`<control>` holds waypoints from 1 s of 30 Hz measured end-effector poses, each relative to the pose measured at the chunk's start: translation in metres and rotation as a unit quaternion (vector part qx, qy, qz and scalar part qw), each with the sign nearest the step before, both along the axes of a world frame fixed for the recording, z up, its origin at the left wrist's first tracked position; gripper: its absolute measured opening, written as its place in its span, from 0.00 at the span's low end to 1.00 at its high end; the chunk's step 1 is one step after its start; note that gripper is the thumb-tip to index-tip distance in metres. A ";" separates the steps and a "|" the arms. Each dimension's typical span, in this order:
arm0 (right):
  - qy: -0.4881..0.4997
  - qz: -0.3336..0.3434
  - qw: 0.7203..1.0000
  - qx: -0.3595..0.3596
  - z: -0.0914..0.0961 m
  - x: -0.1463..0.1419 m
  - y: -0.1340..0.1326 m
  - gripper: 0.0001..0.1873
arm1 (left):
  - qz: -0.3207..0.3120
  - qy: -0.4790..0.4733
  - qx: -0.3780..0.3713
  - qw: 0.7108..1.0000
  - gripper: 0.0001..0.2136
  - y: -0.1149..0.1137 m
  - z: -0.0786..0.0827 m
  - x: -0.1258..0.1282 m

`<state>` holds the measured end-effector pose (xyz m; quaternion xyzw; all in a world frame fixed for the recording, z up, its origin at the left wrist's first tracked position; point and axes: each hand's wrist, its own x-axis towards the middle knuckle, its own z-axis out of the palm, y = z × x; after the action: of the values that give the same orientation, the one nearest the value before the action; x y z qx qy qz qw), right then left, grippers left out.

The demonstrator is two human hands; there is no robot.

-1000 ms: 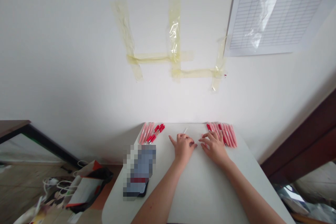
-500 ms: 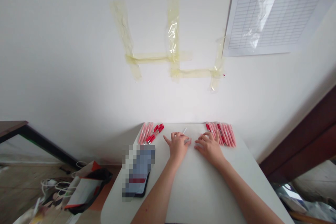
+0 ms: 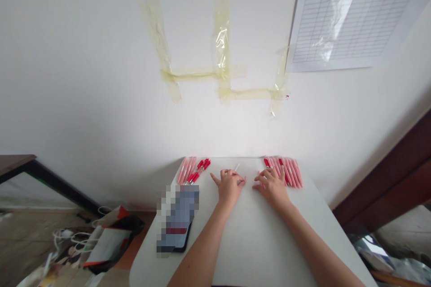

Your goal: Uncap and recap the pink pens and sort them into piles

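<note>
My left hand (image 3: 230,184) is over the middle of the white table (image 3: 249,242), thumb and forefinger pinched around a small, partly greyish piece too hidden to name. Just behind its fingers lies a thin white stick (image 3: 237,167). To its right, my right hand (image 3: 273,184) is curled beside a row of pink pens (image 3: 294,174) with some red parts among them. A bit of pink shows at its fingertips, mostly covered by the fingers. At the back left lie several pink pens (image 3: 186,170) and red pen pieces (image 3: 198,171) with metal tips.
A phone (image 3: 183,219), partly blurred out, lies on the table's left side. The white wall (image 3: 208,130) meets the table's back edge. Paper bags (image 3: 109,237) stand on the floor at left, and dark red wood (image 3: 387,184) is at right.
My right hand has shifted slightly to the right, widening the gap between the hands. My left hand has barely moved, and the greyish piece in its fingertips shows more clearly.
</note>
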<state>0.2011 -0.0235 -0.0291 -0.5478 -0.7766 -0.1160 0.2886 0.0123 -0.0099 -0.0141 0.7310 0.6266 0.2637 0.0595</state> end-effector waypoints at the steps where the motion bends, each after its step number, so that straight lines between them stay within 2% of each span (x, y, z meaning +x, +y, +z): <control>1: 0.000 -0.003 1.000 -0.001 0.001 0.001 -0.001 0.04 | 0.000 -0.001 0.002 1.000 0.01 0.000 0.000 0.000; 11: 0.002 0.025 1.000 -0.016 0.000 0.000 0.001 0.07 | -0.006 -0.003 -0.002 1.000 0.03 -0.004 0.003 0.004; 20: -0.010 0.017 1.000 -0.009 -0.005 0.002 0.003 0.12 | -0.013 -0.004 0.010 1.000 0.03 -0.003 -0.002 0.007; 30: -0.018 0.011 1.000 -0.008 -0.002 0.002 0.002 0.12 | -0.008 0.013 -0.014 1.000 0.04 -0.006 0.004 0.009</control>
<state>0.2030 -0.0214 -0.0311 -0.5397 -0.7884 -0.1162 0.2713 0.0212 -0.0156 -0.0105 0.7385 0.6248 0.2453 0.0636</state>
